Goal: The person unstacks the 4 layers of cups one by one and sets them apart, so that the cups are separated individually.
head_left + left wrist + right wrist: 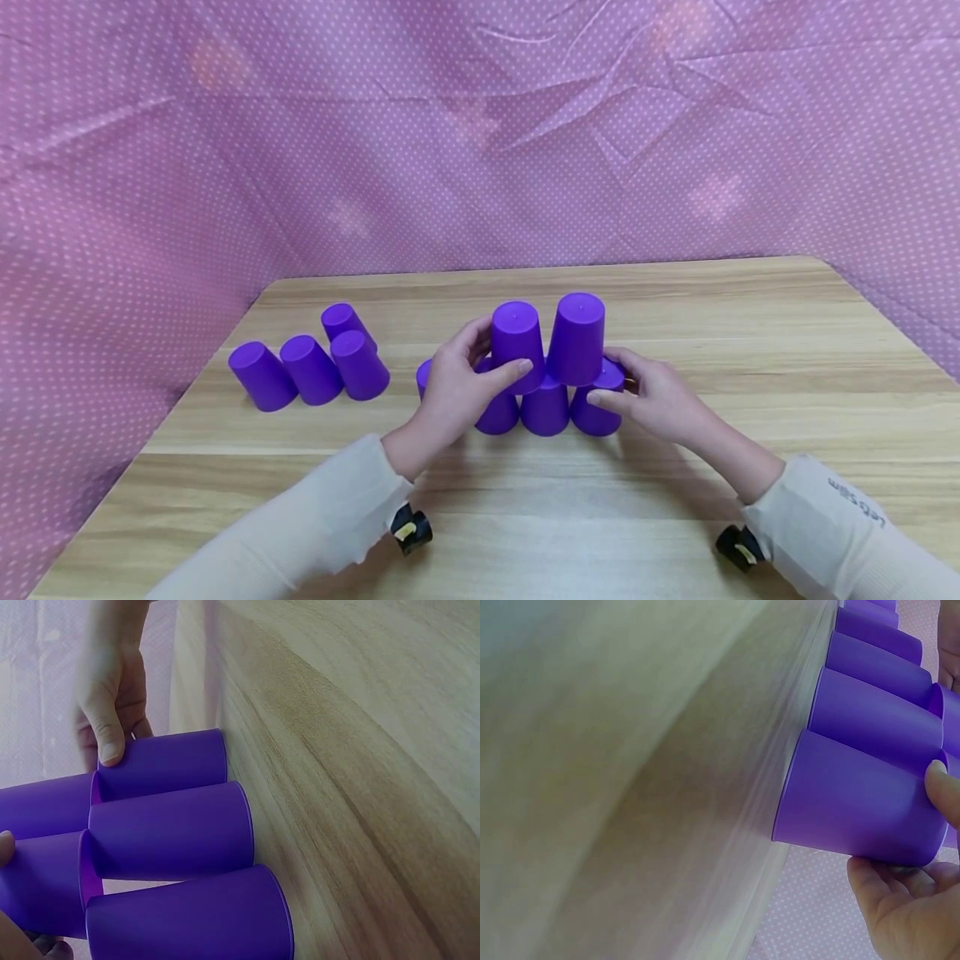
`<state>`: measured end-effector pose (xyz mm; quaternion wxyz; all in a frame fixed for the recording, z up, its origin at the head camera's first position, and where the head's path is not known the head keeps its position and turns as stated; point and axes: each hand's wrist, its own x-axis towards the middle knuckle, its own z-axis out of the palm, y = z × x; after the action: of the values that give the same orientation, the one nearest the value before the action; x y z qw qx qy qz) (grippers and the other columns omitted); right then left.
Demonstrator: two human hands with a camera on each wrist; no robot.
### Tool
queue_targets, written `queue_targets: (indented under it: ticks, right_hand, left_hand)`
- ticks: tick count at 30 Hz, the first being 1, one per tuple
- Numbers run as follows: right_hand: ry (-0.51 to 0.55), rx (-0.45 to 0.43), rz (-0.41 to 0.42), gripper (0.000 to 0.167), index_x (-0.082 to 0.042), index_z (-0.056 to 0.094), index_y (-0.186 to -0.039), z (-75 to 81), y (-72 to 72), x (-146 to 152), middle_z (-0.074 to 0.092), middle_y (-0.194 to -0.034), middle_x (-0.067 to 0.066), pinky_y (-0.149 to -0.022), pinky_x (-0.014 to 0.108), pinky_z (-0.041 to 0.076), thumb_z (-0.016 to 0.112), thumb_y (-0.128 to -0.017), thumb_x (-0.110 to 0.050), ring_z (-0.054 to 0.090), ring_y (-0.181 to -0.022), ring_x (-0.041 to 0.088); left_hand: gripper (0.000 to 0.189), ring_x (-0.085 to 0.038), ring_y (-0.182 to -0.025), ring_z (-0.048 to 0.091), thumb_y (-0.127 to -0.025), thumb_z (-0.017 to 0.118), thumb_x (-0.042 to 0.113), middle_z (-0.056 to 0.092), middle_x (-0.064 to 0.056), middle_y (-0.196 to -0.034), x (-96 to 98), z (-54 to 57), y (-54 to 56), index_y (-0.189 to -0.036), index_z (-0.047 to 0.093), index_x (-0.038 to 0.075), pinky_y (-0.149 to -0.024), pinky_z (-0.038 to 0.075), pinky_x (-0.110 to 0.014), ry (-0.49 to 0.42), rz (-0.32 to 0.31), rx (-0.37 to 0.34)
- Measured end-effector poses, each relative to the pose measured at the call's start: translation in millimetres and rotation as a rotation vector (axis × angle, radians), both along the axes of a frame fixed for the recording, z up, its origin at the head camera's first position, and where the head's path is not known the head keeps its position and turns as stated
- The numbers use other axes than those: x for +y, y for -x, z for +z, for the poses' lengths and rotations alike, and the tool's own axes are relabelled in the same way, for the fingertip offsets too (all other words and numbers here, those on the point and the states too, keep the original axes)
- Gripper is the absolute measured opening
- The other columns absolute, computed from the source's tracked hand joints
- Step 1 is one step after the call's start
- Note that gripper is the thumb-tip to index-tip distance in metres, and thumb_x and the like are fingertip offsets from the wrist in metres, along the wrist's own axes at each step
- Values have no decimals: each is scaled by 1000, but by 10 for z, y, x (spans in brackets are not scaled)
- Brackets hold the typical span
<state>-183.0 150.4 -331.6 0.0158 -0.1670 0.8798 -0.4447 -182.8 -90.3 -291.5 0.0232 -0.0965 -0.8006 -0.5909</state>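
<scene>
Upside-down purple cups stand in two rows on the table. My left hand grips the upper left cup, thumb across its near side and fingers behind it. This cup rests over the joint between two lower cups. Beside it, the upper right cup sits untouched across the middle lower cup and the rightmost lower cup. My right hand holds that rightmost lower cup between thumb and fingers, also seen as the nearest cup in the right wrist view. Another lower cup is mostly hidden behind my left hand.
On the left of the wooden table stand more purple cups: three in a slanting front line, with the rightmost cup in front of a farther cup. A pink dotted cloth hangs behind the table.
</scene>
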Motion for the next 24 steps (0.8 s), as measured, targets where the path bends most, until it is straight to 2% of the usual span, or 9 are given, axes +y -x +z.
queue_targets:
  ticks: [9, 18, 24]
  right_hand:
    - [-6, -5, 0, 56, 2, 47, -129, 2, -13, 7, 60, -116, 22, -87, 43, 53, 68, -85, -25, 60, -105, 34]
    - [-12, 1, -3, 56, 2, 47, -129, 7, -25, 11, 60, -116, 22, -87, 42, 53, 68, -85, -26, 61, -104, 34]
    - [-8, 6, 4, 56, 2, 47, -129, 8, -20, 8, 60, -116, 22, -87, 43, 53, 68, -85, -25, 61, -104, 34]
  left_hand:
    - [61, -20, -117, 54, -75, 77, 16, 59, -6, -124, -20, 16, -18, -131, 51, 10, -105, 40, -35, -51, 2, 52]
    - [60, -14, -117, 53, -77, 76, 17, 59, -2, -123, -56, 34, -30, -130, 51, 12, -105, 39, -27, -37, 28, 75]
    - [60, -16, -119, 53, -77, 76, 17, 58, -3, -125, -107, 51, -39, -131, 50, 11, -105, 39, -29, -49, 35, 104]
